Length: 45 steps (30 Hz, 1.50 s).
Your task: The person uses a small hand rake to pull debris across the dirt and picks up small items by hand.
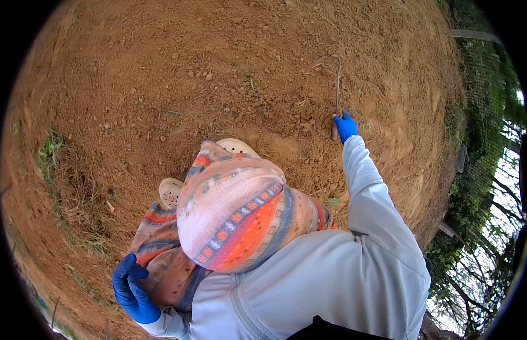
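Note:
My right hand point(346, 127), in a blue glove, reaches out over the soil at the right. It is closed round the short handle of a sickle-like hooked hand tool point(338, 85). The tool's thin shaft points away from me, and its far end bends left close to the ground. At the lower left, my left hand point(134, 290), also blue-gloved, hangs beside my patterned trouser leg point(167, 266). Its fingers are loosely bent and apart, with nothing in them.
Loose brown soil point(218, 90) with clods and bits of dry stalk spreads ahead. A heap of pulled grass and weeds point(82, 192) lies at the left. My light clogs point(171, 192) stand on the dirt. Along the right runs a green mesh fence point(484, 119) with plants.

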Motion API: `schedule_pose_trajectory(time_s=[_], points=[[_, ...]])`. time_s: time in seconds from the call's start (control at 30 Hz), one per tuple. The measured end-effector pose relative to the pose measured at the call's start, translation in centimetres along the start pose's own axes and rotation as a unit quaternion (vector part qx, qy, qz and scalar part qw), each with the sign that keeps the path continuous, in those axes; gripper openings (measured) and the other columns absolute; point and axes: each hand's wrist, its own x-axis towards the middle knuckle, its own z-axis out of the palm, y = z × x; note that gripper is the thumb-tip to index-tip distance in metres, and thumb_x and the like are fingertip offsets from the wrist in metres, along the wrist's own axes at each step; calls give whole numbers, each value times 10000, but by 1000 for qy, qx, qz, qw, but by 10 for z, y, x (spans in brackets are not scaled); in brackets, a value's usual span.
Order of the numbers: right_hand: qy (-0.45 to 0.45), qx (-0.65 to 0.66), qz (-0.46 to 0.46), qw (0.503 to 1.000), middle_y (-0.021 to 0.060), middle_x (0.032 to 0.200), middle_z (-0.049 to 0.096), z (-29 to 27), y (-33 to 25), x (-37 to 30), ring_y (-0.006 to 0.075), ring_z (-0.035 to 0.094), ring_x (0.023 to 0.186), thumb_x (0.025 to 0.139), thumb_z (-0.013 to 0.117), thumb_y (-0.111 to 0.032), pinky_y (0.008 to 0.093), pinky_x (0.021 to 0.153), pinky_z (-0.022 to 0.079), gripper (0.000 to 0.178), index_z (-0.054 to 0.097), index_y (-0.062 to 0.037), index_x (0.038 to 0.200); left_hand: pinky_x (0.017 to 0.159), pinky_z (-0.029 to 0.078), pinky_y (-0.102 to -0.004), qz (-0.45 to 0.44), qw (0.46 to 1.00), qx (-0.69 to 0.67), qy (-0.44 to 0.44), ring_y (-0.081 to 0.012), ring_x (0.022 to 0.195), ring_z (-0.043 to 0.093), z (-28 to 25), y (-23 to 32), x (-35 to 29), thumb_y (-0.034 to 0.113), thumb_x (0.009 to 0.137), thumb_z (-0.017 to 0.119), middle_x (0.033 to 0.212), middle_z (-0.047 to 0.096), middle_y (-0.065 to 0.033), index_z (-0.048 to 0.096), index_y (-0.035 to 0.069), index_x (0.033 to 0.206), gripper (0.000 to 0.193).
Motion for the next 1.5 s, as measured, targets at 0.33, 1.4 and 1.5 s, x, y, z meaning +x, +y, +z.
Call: schedule_pose_trajectory(time_s=[0.33, 1.4, 1.5], points=[[-51, 214, 47, 974, 132, 878, 644, 25, -16, -18, 224, 637, 701, 854, 598, -274, 361, 612, 517, 353, 574, -18, 1096, 718, 403, -237, -30, 999, -24, 20, -93, 760, 482, -8, -19, -14, 180, 955, 437, 823, 536, -20, 551, -17, 1102, 271], [-99, 153, 151, 972, 42, 766, 629, -91, 164, -245, 129, 544, 619, 884, 585, -267, 262, 567, 444, 324, 618, -74, 1143, 611, 406, -208, -14, 970, 77, -230, -63, 642, 488, -9, -19, 52, 246, 960, 453, 735, 542, 3, 570, 20, 1042, 267], [-89, 155, 53, 983, 87, 811, 651, -47, 130, -196, 160, 593, 661, 874, 594, -298, 296, 619, 473, 354, 611, -70, 1144, 612, 405, -207, -12, 973, 71, -222, -61, 647, 491, -10, -20, 53, 240, 957, 460, 746, 543, 3, 572, 21, 1044, 261]])
